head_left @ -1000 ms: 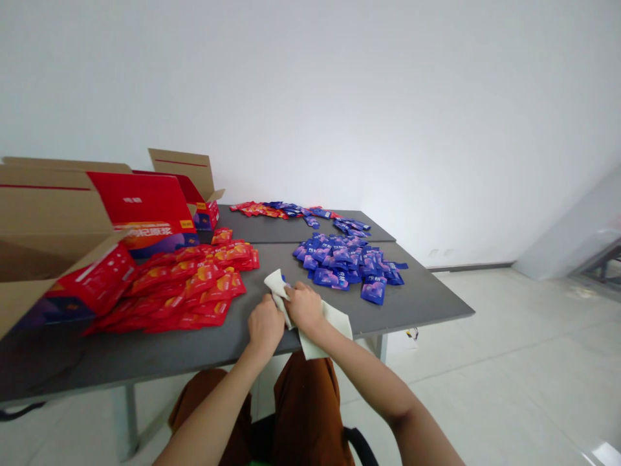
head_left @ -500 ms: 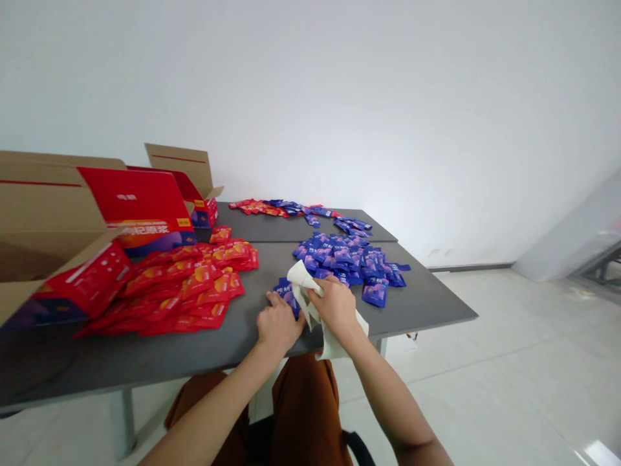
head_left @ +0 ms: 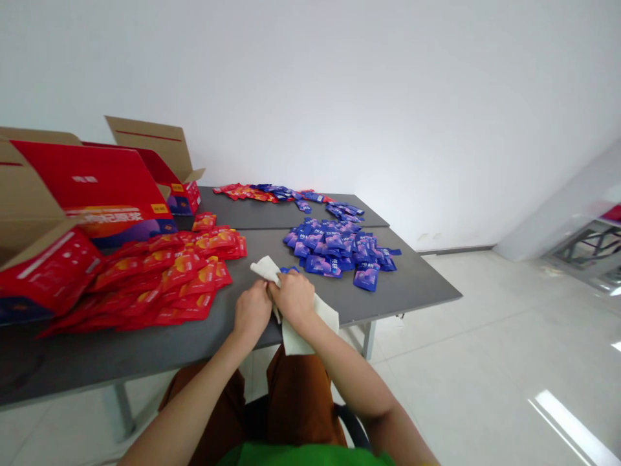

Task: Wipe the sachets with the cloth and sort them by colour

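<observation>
My right hand (head_left: 294,299) is closed on a crumpled white cloth (head_left: 310,317) and presses it onto a blue sachet (head_left: 290,270) at the near edge of the grey table (head_left: 417,291). Only a corner of that sachet peeks out above my fingers. My left hand (head_left: 252,312) sits beside it, fingers curled down against the sachet and the cloth. A pile of red sachets (head_left: 165,275) lies to the left of my hands and a pile of blue sachets (head_left: 337,250) to the right, further back.
Open cardboard boxes with red printed liners (head_left: 92,194) stand at the table's left end. A mixed row of red and blue sachets (head_left: 286,194) lies along the far table edge. White tiled floor spreads right; a grey frame (head_left: 582,243) stands by the wall.
My right hand with the cloth has come back left and down over the blue sachet, after lifting to the right half a second ago. The head camera shifted slightly.
</observation>
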A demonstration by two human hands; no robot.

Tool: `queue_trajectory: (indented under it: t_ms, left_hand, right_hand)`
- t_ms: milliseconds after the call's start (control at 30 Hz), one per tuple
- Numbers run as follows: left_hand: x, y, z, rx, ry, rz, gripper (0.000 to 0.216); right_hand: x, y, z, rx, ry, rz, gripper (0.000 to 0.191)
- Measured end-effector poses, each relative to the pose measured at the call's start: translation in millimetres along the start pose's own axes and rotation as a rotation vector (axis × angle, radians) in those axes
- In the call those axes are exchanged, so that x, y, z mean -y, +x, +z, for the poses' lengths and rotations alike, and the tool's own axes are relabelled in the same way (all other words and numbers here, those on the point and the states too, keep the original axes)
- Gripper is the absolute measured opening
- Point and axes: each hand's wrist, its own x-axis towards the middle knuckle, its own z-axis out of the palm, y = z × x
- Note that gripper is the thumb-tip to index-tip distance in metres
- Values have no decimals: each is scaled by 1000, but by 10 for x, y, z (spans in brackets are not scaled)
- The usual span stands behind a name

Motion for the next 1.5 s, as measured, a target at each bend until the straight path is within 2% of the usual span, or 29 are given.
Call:
queue_trajectory:
  t_ms: [133, 267, 400, 500, 600, 700, 833, 967, 1133, 1267, 1367, 1500]
  left_hand:
    - [-50, -70, 3, -34, 135, -26, 32]
    - [-26, -71, -22, -12, 73, -50, 26]
    - [0, -17, -46, 44, 58, -62, 27]
    - [-52, -7, -25, 44, 131, -109, 31]
    - [-115, -34, 8, 26, 198, -95, 34]
    - [-124, -66, 22, -1, 212, -79, 33]
    - [-84, -66, 3, -36, 145, -102, 31]
    - [-71, -25, -34, -5, 106, -147, 29]
    - [-76, -21, -26, 49, 196, -62, 36]
    - [-85, -39, 23, 12, 248, -84, 37]
    - [-76, -35, 40, -6, 233, -111, 34]
    - [-48, -13, 35, 33, 187, -85, 28]
  right_hand:
    - [44, 143, 42, 23, -47, 52, 40]
    - [83, -94, 49, -51, -91, -113, 29]
    - [59, -197, 119, -78, -120, -168, 29]
    - [-38, -13, 188, -65, -98, -134, 33]
    - [-130, 223, 208, -26, -99, -28, 37]
    - [-156, 290, 167, 23, -101, 10, 40]
    - [-106, 41, 128, 30, -89, -99, 34]
    - [-94, -164, 135, 31, -75, -151, 32]
    - [-133, 147, 116, 91, -124, -40, 38]
    - [-161, 342, 91, 83, -135, -13, 39]
    - [-159, 177, 118, 59, -118, -92, 36]
    - [-159, -118, 172, 42, -108, -199, 35]
